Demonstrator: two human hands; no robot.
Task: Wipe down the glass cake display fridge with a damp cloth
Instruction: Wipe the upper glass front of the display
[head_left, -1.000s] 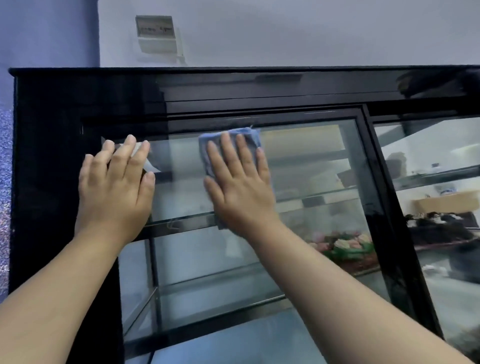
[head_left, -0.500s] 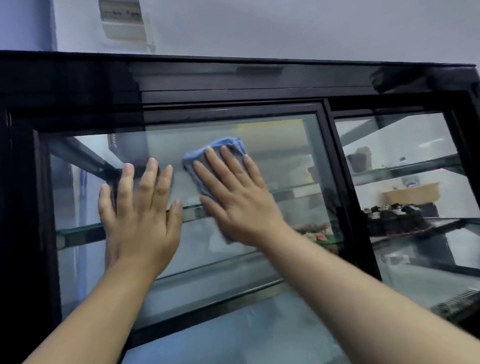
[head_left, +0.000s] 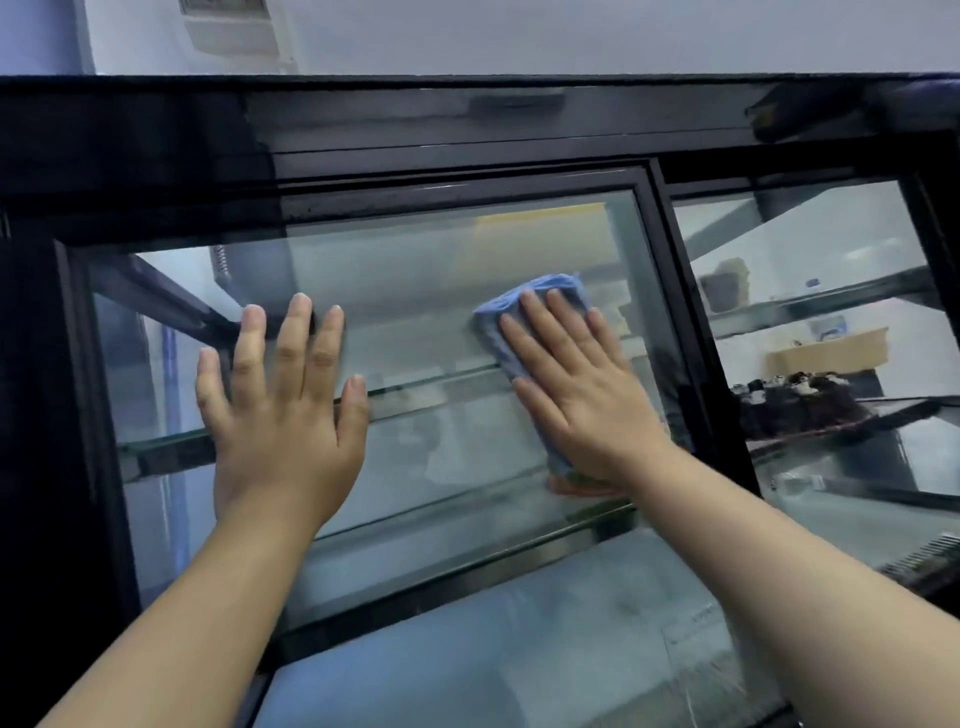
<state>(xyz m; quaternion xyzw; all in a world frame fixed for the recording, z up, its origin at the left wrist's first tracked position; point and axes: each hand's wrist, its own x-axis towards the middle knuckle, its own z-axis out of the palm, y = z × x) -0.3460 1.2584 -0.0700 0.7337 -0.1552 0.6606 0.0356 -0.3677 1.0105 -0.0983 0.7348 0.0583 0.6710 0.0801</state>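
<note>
Pressing flat, the right hand (head_left: 582, 395) pins a blue cloth (head_left: 511, 317) against the display fridge's glass pane (head_left: 415, 270), near its right frame. Left hand (head_left: 280, 415) rests beside it, fingers (head_left: 296, 332) spread, holding nothing.

cloth (head_left: 530, 301): blue | fridge frame (head_left: 156, 156): black | wall (head_left: 571, 31): pale grey

Cloth (head_left: 498, 325) under right hand (head_left: 582, 395), on glass (head_left: 426, 270); left hand (head_left: 280, 415) leftward.
</note>
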